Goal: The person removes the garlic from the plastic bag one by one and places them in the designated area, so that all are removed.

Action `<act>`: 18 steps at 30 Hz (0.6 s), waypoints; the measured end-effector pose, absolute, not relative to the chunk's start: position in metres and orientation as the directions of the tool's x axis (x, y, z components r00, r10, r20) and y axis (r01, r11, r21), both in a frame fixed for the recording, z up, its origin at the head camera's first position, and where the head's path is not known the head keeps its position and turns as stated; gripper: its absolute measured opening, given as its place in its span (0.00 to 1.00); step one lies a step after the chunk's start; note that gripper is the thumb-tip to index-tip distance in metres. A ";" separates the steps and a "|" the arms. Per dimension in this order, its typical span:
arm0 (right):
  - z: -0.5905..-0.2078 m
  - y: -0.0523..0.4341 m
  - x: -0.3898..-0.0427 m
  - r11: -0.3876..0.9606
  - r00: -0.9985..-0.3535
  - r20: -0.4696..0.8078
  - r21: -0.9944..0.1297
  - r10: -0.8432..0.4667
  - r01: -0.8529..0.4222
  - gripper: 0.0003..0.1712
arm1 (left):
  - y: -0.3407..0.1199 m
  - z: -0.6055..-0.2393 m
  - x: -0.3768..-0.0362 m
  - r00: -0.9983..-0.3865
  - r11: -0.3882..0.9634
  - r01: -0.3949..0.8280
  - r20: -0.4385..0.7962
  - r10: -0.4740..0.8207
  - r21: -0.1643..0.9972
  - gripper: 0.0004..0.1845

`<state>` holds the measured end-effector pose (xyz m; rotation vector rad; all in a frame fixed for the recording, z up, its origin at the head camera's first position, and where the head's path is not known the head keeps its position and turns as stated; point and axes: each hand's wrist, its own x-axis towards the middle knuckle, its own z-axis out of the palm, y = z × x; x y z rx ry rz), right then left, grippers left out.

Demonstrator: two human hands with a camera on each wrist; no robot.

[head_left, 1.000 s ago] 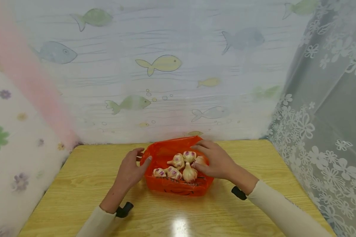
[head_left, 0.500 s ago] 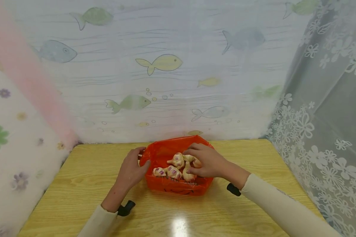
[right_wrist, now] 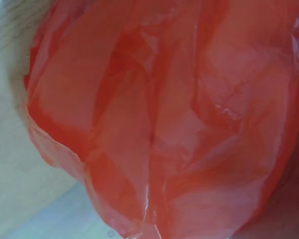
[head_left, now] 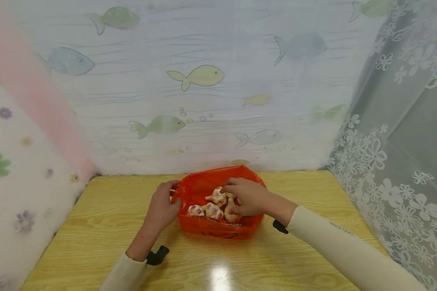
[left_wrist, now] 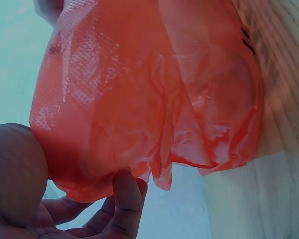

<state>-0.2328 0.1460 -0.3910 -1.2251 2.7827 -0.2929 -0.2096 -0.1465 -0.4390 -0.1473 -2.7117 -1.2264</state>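
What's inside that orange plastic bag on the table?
The orange bag holds several garlic bulbs with purple streaks. The right hand reaches in and covers some of them, so their full number cannot be seen.

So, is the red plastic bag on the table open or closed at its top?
Open. The red plastic bag gapes upward, garlic bulbs show inside, and the right hand reaches in.
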 end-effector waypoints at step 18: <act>-0.403 0.122 -0.239 0.750 -0.714 -0.244 -0.107 -0.656 -0.652 0.28 | -0.147 -0.435 -0.209 -0.987 0.645 0.129 0.162 0.009 0.753 0.30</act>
